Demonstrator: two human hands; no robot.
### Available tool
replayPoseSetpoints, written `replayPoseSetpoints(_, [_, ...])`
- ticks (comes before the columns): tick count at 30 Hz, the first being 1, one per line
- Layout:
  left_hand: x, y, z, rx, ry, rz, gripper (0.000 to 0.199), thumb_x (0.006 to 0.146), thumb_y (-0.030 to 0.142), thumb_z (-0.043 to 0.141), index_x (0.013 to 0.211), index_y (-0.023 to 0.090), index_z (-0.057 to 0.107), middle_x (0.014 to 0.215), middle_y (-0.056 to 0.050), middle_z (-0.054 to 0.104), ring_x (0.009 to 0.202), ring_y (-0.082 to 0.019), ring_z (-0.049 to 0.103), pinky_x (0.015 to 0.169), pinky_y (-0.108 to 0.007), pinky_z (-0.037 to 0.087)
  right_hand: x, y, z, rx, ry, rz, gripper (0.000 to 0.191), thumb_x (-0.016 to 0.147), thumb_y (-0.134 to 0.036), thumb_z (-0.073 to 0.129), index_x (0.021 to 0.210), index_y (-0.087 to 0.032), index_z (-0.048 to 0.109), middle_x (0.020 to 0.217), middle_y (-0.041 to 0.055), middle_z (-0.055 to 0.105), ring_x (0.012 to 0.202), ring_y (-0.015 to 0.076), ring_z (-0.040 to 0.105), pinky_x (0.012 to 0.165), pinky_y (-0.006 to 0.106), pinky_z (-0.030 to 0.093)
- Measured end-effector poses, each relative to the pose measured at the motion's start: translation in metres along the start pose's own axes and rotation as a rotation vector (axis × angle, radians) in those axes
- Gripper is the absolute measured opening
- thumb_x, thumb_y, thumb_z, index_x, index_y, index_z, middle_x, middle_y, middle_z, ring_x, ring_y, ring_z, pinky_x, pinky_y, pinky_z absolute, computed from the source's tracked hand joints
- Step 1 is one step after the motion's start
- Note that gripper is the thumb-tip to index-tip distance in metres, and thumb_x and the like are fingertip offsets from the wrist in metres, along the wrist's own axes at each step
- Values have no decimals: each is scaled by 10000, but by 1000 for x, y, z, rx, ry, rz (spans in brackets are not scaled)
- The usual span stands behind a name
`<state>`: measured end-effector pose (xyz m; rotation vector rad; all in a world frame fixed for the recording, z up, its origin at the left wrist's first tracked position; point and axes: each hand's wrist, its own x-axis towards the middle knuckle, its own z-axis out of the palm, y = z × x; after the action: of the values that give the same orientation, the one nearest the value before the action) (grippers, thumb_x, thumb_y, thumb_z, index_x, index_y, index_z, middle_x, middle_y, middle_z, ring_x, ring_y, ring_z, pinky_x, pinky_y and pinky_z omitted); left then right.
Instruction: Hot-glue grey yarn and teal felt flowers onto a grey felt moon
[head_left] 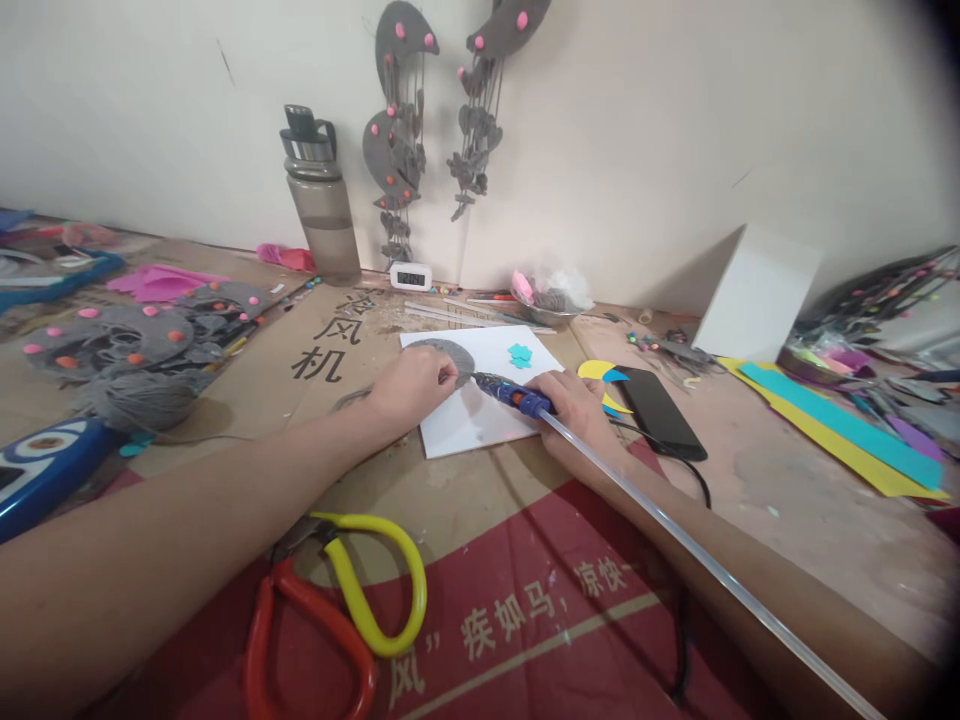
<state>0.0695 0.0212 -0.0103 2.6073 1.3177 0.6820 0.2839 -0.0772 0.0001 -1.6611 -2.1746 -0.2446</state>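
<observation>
At the centre of the bench [780,450], a blue glue gun [519,396] is positioned over a white board [480,432]. Its nozzle points forward and to the left, toward the left hand [414,385]. The long axis runs diagonally, from far left to near right; a clear glue stick [679,537] extends from the rear end along this line, over the right forearm. The right hand [579,412] grips the glue gun. The left hand has its fingers curled in at a grey felt piece [452,352] on the board; whether they pinch it cannot be determined. Teal paper cutouts [520,355] lie on the board, beyond the glue gun. To the right of the right hand lies a black smartphone [666,415]. Red-and-yellow-handled scissors [352,592] rest in the foreground, between the forearms, on a printed cardboard sheet [300,310].
</observation>
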Motion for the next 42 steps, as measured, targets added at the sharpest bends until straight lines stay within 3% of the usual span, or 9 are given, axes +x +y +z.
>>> replayPoseSetpoints(21, [0,-2,1,-21,22,27,206,769,237,494,770,202,697,831,-39,692,786,-193,605,730,-293,466,4,1,7,59,56,44,130,807,-186,499,916,-221,561,895,41,630,868,220,503,751,355,243])
replayPoseSetpoints(28, [0,-2,2,9,17,32,217,781,240,485,789,198,698,839,-37,689,807,-182,602,751,-279,464,4,-2,6,67,-19,8,137,806,-179,494,917,-216,566,900,40,628,885,218,499,757,349,239])
replayPoseSetpoints(37, [1,-2,2,6,18,17,197,775,232,504,800,191,696,854,-37,692,817,-176,603,752,-271,461,3,6,10,78,64,30,138,799,-164,501,910,-219,562,893,27,624,875,209,499,750,347,234])
replayPoseSetpoints(42, [0,0,0,17,1,-5,206,779,242,504,815,194,701,857,-42,688,807,-178,602,752,-277,468,2,2,6,85,14,-8,140,800,-157,489,903,-214,565,882,29,620,865,203,497,747,345,229])
